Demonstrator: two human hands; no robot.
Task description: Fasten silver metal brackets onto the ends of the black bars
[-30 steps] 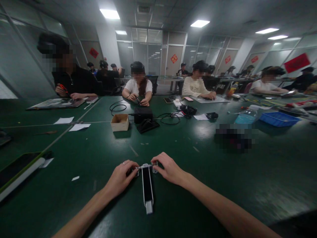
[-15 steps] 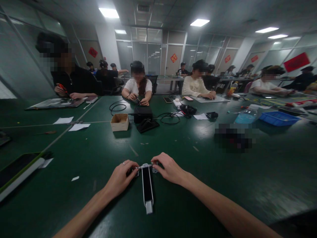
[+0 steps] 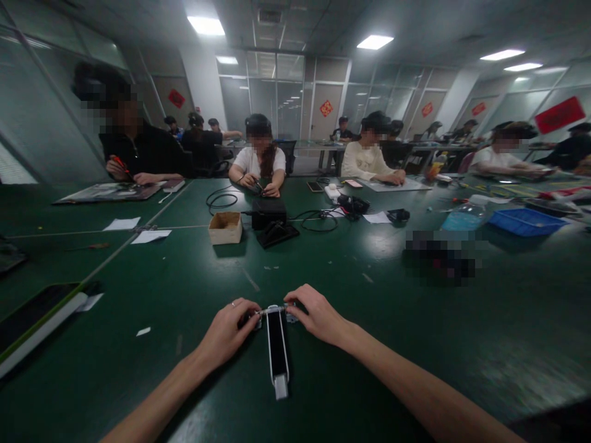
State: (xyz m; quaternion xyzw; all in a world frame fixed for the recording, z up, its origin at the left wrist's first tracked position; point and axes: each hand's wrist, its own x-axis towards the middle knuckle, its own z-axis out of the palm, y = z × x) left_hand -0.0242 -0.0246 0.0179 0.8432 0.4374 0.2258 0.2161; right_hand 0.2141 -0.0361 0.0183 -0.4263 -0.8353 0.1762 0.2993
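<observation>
Slim white-framed black bar (image 3: 277, 344), toward bench's (image 3: 397, 344) near edge; likely light, stiff. Left hand (image 3: 231, 327), right hand (image 3: 317, 312) pinch silvery fittings (image 3: 291, 317): sound hold.

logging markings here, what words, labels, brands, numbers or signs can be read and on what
None can be read.
Red diamond on the middle door: marks too blurred.
Red banner: too blurred.
Papers: any print too small.
White-framed part: no legible text.
</observation>
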